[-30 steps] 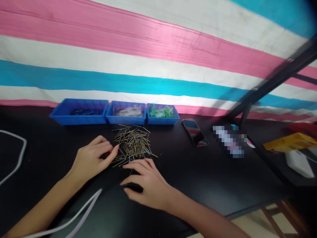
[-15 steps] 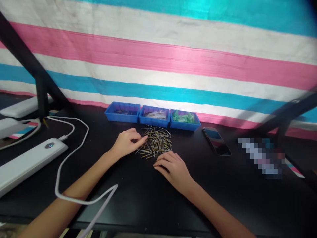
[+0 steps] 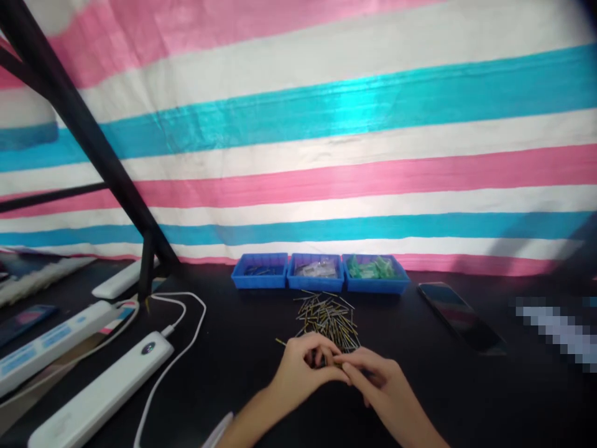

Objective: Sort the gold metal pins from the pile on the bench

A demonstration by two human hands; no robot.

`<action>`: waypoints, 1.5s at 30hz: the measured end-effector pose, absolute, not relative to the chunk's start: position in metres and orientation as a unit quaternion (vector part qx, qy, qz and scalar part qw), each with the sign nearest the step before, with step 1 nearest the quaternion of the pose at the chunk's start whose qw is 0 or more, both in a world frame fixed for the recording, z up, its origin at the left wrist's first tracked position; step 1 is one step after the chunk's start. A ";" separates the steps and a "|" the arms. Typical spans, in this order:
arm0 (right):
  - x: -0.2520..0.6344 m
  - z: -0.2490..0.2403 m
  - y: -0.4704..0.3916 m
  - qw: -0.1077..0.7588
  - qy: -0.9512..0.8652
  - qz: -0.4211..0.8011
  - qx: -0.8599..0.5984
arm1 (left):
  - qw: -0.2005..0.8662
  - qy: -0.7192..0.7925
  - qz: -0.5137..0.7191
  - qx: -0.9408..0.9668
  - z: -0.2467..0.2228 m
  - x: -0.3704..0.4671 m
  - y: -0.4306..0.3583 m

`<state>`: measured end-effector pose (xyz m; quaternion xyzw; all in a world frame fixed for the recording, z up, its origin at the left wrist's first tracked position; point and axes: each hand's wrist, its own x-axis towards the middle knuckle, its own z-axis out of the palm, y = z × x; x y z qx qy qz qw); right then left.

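A loose pile of thin gold-and-silver metal rods, which look like small drill bits [image 3: 329, 318], lies on the black table. Just in front of it my two hands meet. My left hand [image 3: 308, 370] is curled, thumb and fingers nearly forming a ring. My right hand [image 3: 375, 376] is closed in a pinch, its fingertips touching those of the left. A small brownish-gold piece shows between the fingertips, like one of the bits, mostly hidden by the fingers. One gold-tipped bit pokes out left of my left hand; I cannot tell whether it is held.
Behind the pile stand three blue trays: one with a few dark thin pieces [image 3: 259, 281], one with clear plastic packets [image 3: 315, 284], one with green packets [image 3: 377, 285]. A phone [image 3: 459, 316] lies right. White power banks or lamps [image 3: 102, 392] and a cable [image 3: 175, 354] lie left.
My hands have come together at the near side of the pile; earlier the left touched its left edge and the right rested apart. The view has tilted up and turned left.
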<state>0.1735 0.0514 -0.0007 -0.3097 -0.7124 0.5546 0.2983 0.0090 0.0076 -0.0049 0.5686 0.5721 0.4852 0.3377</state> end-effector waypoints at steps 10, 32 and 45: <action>0.177 -0.005 0.053 0.336 -0.674 0.558 -0.348 | 0.207 0.511 0.527 0.647 -0.002 0.007 0.010; 0.180 0.017 0.058 0.360 -0.734 0.435 -0.376 | 0.322 0.545 0.486 0.602 0.009 0.006 0.011; 0.180 0.003 0.059 0.322 -0.755 0.431 -0.375 | 0.236 0.581 0.727 0.280 0.006 -0.082 0.039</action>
